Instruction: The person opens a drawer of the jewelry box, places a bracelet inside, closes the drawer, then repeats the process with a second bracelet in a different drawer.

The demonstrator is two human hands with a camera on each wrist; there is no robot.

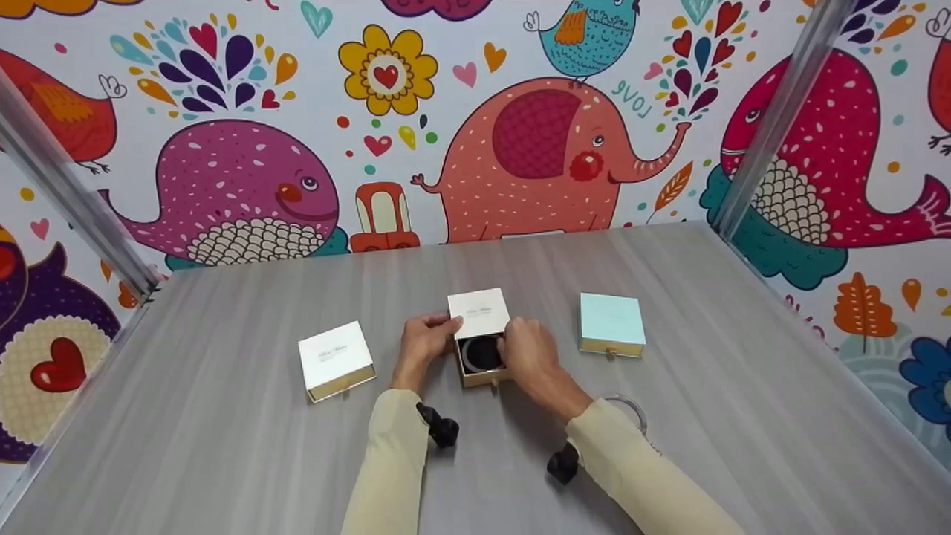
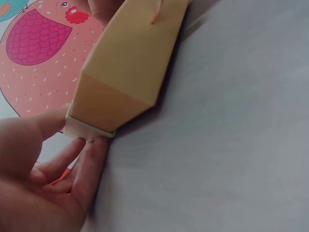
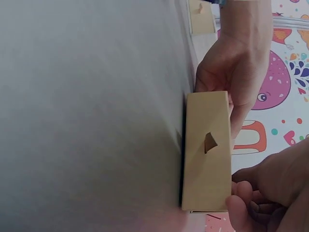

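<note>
A small white drawer box [image 1: 479, 312] sits mid-table, its gold-sided drawer [image 1: 496, 380] pulled out towards me. Inside the drawer a clear or silvery bangle [image 1: 466, 357] lies on a black cushion [image 1: 484, 351]. My left hand [image 1: 425, 343] grips the left side of the white cover; in the left wrist view, thumb and fingers are on opposite faces of it. At the drawer's right edge is my right hand [image 1: 531, 355], fingers curled, over the bangle's right side. Its fingertips are hidden from above, and whether they pinch the bangle cannot be made out.
Another white box [image 1: 336, 360] stands at left, closed, and a mint-green box [image 1: 611, 325] at right, also closed. A second bangle [image 1: 630, 409] lies on the table [image 1: 223, 446], partly behind my right sleeve. A patterned wall [image 1: 386, 148] and metal posts [image 1: 776, 126] bound the table.
</note>
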